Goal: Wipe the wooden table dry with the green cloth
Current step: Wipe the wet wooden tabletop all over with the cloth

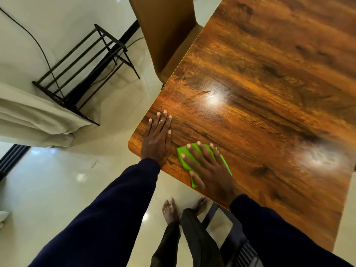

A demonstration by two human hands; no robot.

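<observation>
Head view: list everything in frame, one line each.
wooden table: 1, glossy brown, fills the right side
green cloth: 1, bright green, on the table by its near corner
chair: 1, tan, top centre, against the table's edge
metal rack: 1, black, on the floor, upper left
cable: 1, black, upper left
fabric: 1, off-white, draped at the left edge
floor: 1, pale glossy tiles
dark frame: 1, black, under the table, bottom; unclear what
feet: 2, bare, on the floor
left hand: 1, navy sleeve, flat on the table
right hand: 1, navy sleeve, pressing flat on the cloth
</observation>
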